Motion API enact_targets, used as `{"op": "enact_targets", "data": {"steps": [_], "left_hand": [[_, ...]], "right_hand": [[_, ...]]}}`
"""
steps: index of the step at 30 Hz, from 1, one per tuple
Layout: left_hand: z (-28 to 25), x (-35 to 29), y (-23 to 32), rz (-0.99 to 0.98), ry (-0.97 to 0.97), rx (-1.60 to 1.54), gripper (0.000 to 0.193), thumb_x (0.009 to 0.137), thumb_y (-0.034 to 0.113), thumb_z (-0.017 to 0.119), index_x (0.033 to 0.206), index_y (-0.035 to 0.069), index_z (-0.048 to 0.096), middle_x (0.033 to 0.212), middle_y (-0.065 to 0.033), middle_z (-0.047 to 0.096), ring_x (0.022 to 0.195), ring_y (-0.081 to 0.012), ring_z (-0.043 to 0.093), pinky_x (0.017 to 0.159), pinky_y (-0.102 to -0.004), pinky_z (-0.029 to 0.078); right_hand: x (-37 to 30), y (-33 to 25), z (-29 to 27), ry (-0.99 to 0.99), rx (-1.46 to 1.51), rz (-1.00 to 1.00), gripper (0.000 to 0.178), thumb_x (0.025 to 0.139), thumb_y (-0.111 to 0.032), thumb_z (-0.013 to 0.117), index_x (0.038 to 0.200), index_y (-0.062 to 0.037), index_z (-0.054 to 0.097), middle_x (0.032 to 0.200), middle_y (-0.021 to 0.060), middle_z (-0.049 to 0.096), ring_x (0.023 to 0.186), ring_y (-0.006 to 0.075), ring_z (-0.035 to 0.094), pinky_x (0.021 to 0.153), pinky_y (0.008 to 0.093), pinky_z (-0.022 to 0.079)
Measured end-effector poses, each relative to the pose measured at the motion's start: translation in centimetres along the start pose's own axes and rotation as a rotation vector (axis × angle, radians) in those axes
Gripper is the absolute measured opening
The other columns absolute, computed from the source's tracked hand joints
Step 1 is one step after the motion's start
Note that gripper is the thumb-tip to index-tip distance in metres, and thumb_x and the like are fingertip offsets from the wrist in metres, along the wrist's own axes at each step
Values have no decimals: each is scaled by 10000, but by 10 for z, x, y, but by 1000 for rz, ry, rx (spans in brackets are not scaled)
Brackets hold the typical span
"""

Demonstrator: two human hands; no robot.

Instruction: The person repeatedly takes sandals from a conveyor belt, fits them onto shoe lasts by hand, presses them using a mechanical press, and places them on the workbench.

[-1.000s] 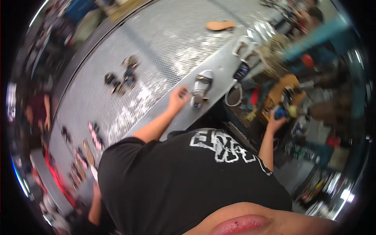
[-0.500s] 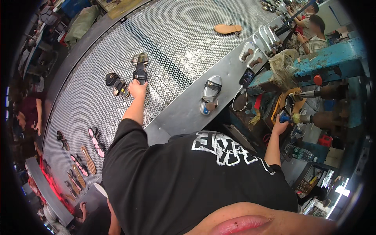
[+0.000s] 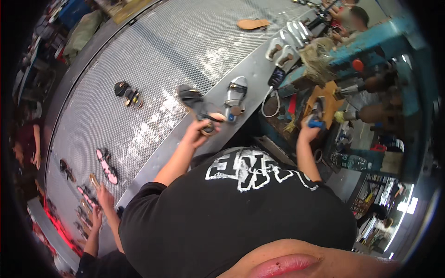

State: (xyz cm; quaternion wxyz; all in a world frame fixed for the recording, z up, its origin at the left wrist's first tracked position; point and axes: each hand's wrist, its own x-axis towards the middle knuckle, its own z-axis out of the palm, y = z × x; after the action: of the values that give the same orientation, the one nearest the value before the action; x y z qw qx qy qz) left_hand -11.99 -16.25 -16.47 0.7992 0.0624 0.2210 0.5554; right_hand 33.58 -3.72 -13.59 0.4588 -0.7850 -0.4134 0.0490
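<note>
My left hand is closed around the heel end of a black sandal, raised over the metal ledge and blurred by motion. Just right of it, a strapped sandal on a grey shoe last rests on the ledge. At the press on the right, my right hand grips the blue heel end of a shoe last. A dark-strapped sandal appears to be on that last, over a tan board. My right fingers are partly hidden.
A perforated conveyor carries a black pair, a tan sole and several more sandals. White lasts and a phone-like device line the ledge. A blue press frame stands right. A co-worker's hands reach in lower left.
My left hand has lifted the black sandal off the conveyor and brought it right, toward me. My right hand stays at the press on the last. A co-worker's hands now reach the lower-left sandals.
</note>
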Motion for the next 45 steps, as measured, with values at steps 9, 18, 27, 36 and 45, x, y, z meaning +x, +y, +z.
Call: {"op": "enact_targets", "data": {"steps": [9,18,27,36,45], "left_hand": [[142,156,-4,-159,-121,179,365,795,-16,490,1152,-91,478,1073,-221,594,981,-333,598,883,-455,511],[133,202,-87,20,85,366,325,836,180,422,1066,-13,547,976,-172,628,904,-286,614,839,-398,491],[207,142,-202,-184,-482,849,465,942,266,537,1315,67,346,1114,-42,533,958,-138,560,805,-300,486],[176,152,-182,-428,-420,940,547,920,221,580,1371,19,345,710,-45,596,634,-115,581,590,-226,434],[53,50,-90,184,165,1052,302,854,23,559,1156,30,569,708,-9,552,627,-84,562,597,-235,469]], "right_hand": [[-122,-143,-47,-662,701,-287,467,657,25,682,1050,-75,452,1295,107,513,1207,253,469,1054,365,283],[-107,-101,-113,-900,654,-205,468,651,23,657,1059,-58,441,1285,118,510,1339,294,339,1109,419,220],[-79,-70,-131,-520,498,-103,476,676,-6,696,1066,-65,429,1235,121,503,1158,234,473,998,366,348],[25,39,-18,26,-123,-120,577,634,-179,768,1099,26,495,1055,240,552,1015,393,550,851,436,448],[56,21,-30,-69,64,-88,738,692,-229,799,1227,83,399,1255,248,440,1171,355,446,999,415,341]]}}
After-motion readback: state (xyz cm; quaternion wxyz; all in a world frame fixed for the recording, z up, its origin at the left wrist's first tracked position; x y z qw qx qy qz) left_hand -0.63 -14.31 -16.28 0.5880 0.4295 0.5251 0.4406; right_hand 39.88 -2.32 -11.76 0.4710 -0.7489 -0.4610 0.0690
